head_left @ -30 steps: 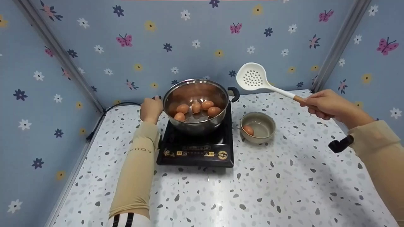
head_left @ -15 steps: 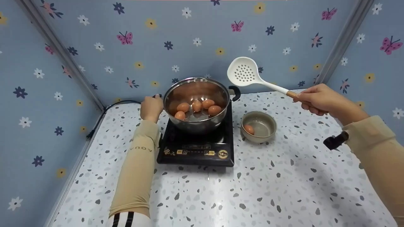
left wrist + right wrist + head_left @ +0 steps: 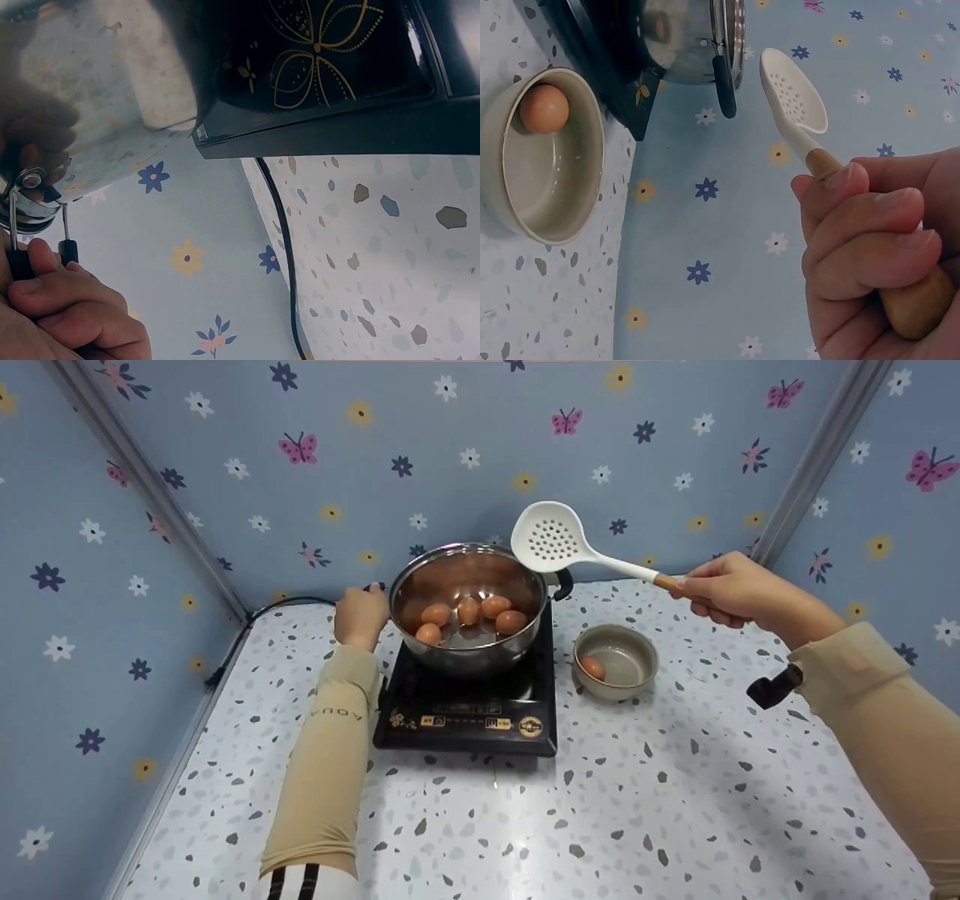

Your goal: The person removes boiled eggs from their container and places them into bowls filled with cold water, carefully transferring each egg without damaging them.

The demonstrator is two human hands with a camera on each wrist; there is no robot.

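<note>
A steel pot (image 3: 471, 660) with several brown eggs (image 3: 511, 622) inside stands on a black induction cooker (image 3: 465, 735). My left hand (image 3: 360, 617) grips the pot's left black handle; the left wrist view shows the fingers (image 3: 82, 307) curled round it. With my right hand (image 3: 739, 591) I hold a white slotted skimmer (image 3: 553, 538) by its wooden handle (image 3: 823, 163). The skimmer's perforated head is raised at the pot's right rim, with no egg on it. One brown egg (image 3: 544, 109) lies in a grey-beige bowl (image 3: 634, 690) right of the cooker.
A speckled white tabletop (image 3: 465, 825) carries everything. Flower-patterned panels (image 3: 465, 427) enclose the back and both sides. A black power cord (image 3: 244, 637) runs along the left rear edge. The pot's right handle (image 3: 562, 583) sticks out towards the bowl side.
My right hand has moved left, bringing the skimmer's head from right of the pot to its right rim. The left hand still holds the pot handle; the eggs have not moved.
</note>
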